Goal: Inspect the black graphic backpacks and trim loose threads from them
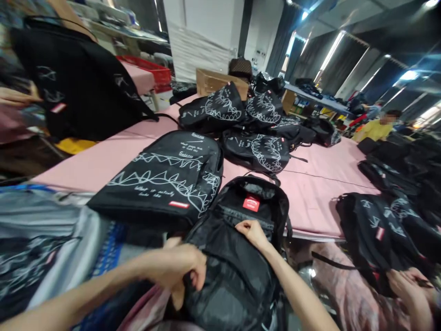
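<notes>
An opened black backpack point(234, 276) lies in front of me, its dark lining showing and a red label point(251, 203) on the inner back wall. My left hand point(184, 264) is closed on the backpack's left edge, fingers curled over the fabric. Reaching into the opening, my right hand point(253, 232) pinches the lining below the red label. Just beyond my left hand lies a closed black backpack point(155, 177) with white scribbled lines and a red tag.
A pink table point(317, 179) carries several printed black backpacks point(255, 149) and a cardboard box point(220, 82). Another person's hand point(17, 96) is beside a raised backpack point(79, 82) at left. A co-worker's hands point(408, 285) touch a backpack point(365, 230) at right.
</notes>
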